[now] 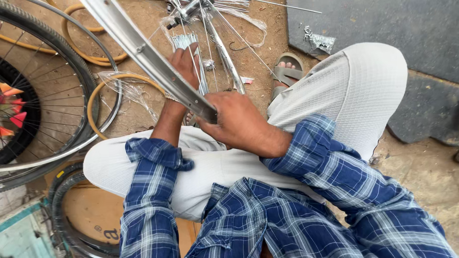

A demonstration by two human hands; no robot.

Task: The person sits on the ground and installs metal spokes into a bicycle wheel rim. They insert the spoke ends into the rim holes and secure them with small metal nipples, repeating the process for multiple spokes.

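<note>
A shiny metal bicycle rim (pixel 143 52) slants from the top centre down over my lap. My right hand (pixel 236 122) is closed around its lower end, just above my knee. Beyond the rim, my left hand (pixel 184 64) grips a bundle of thin steel spokes (pixel 189 40) that fan up toward a hub (pixel 184 14) at the top. More loose spokes run from the hub to the right. I sit cross-legged in pale trousers and a blue checked shirt, one sandalled foot (pixel 287 71) showing on the dirt.
A complete spoked wheel with tyre (pixel 57 95) lies at the left, with orange rim tapes (pixel 103 91) and clear plastic wrap beside it. A black tyre (pixel 71 224) lies at the lower left. A dark grey slab (pixel 382 24) and crumpled foil (pixel 320 42) lie at the upper right.
</note>
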